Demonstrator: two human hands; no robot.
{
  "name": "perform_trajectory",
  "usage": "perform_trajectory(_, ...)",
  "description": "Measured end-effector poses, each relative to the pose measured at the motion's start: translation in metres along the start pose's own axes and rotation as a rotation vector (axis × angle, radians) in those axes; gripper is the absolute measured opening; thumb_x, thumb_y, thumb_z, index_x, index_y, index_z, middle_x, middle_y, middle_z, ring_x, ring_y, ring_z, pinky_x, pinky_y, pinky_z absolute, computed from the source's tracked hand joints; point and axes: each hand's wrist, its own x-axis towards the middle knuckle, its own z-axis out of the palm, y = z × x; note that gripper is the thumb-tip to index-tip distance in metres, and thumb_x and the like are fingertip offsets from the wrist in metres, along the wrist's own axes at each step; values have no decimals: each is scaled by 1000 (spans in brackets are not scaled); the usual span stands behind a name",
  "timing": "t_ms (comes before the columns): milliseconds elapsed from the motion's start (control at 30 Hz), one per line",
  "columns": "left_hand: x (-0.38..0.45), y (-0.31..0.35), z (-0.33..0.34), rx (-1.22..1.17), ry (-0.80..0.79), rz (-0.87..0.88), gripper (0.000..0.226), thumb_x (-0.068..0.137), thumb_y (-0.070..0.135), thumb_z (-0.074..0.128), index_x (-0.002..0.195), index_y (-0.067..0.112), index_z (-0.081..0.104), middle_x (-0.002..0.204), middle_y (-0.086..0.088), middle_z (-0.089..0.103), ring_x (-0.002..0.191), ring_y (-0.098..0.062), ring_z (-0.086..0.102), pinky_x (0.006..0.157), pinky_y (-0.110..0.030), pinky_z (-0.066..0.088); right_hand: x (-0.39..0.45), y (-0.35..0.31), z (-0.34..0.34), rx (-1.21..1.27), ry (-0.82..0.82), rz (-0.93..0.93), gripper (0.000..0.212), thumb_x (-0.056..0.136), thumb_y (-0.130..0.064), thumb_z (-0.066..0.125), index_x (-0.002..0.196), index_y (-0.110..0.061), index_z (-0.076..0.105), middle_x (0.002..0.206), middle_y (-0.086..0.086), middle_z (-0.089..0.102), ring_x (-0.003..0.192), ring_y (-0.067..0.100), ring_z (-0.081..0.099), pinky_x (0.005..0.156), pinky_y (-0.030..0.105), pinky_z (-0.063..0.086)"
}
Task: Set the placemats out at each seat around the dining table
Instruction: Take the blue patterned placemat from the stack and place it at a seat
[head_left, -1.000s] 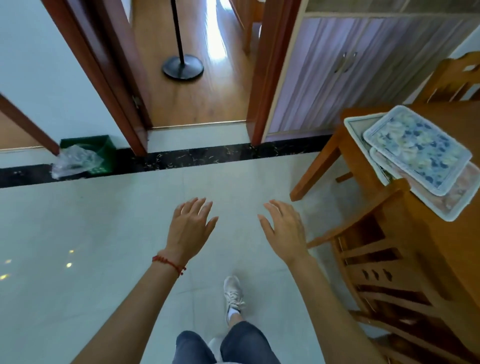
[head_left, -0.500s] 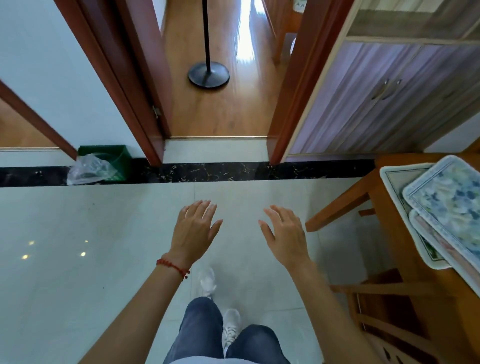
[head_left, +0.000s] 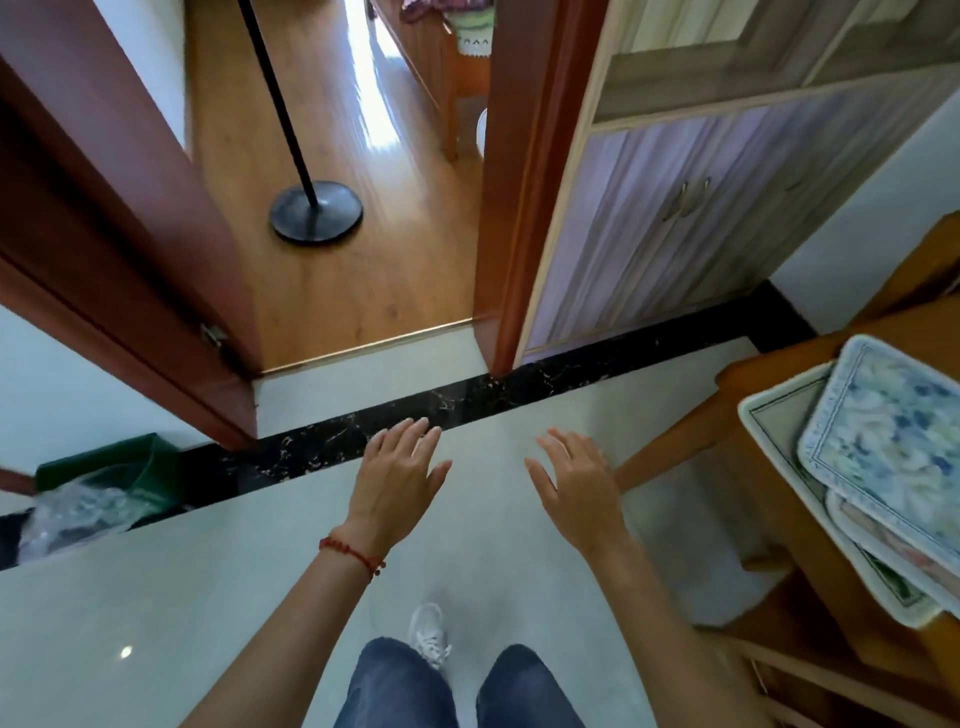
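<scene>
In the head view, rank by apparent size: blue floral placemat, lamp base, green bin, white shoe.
1. Blue floral placemat, partly cropped
2. Green bin, partly hidden by a plastic bag
3. Lamp base, close to the bin, unsure
4. White shoe

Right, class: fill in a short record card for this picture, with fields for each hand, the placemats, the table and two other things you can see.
left hand: open, palm down, empty, red bracelet at the wrist
right hand: open, palm down, empty
placemats: overlapping pile at the table corner, none set out yet; blue floral one on top
dining table: wooden, at the right edge of the view
green bin: on the floor at left, clear bag inside
lamp base: round, black, beyond the open doorway
</scene>
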Motion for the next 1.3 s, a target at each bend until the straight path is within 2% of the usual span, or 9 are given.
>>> perform_trajectory(233,89,20,4,-42,-60,157,51,88,41,34,109,8,66,111,-12,68,104,-30,64,87,-44,52,44,36,-2,-33,36,155,68,97,-48,11,98,-12,69,99,5,70,92,21,67,80,33,53)
perform_trajectory(433,165,60,13,-92,-80,251,69,97,47,10,110,8,64,111,-11,68,104,-30,63,87,-41,51,77,94,-3,-44,44,279,65,96,-47,13,99,-14,68,101,5,69,93,22,66,79,32,53)
perform_trajectory(667,234,116,30,-103,-121,374,67,97,48,13,111,7,65,111,-10,68,103,-31,63,87,-42,51,99,169,-17,-25,43,384,62,96,-47,16,102,-12,66,105,9,68,93,27,66,79,38,52)
perform_trajectory(867,280,171,42,-73,-166,498,72,98,46,6,108,8,66,106,-9,69,99,-26,66,83,-40,54,95,218,-36,-38,53,521,61,96,-48,16,106,-11,64,108,10,66,95,31,63,84,40,52)
perform_trajectory(1000,311,204,54,-103,-142,663,62,99,42,17,106,5,67,107,-12,69,100,-28,64,83,-39,53,84,240,-48,-40,107,648,49,94,-43,27,104,-12,63,101,10,65,90,32,62,81,38,50)
perform_trajectory(1067,327,222,59,-106,-113,734,54,95,41,27,103,6,68,106,-11,69,103,-25,58,86,-36,47,77,251,-52,-62,127,733,42,91,-42,34,102,-14,63,99,9,65,90,31,63,79,37,51)
perform_trajectory(1167,352,250,64,-119,-139,827,65,98,43,14,103,6,67,105,-11,69,106,-20,44,86,-33,33,71,265,-56,-89,141,876,51,93,-48,29,105,-13,64,107,8,66,97,29,63,82,38,51)
perform_trajectory(1233,369,265,68,-101,-185,896,71,97,45,7,105,6,66,107,-10,68,107,-19,43,88,-33,36,68,273,-60,-121,151,955,63,95,-51,15,104,-13,65,107,9,66,96,29,64,80,39,52)
perform_trajectory(1300,387,279,72,-106,-230,975,73,97,46,5,105,7,66,109,-11,67,106,-22,51,87,-35,47,68,279,-63,-136,178,1044,68,94,-51,10,104,-12,65,107,10,66,95,30,65,78,40,53)
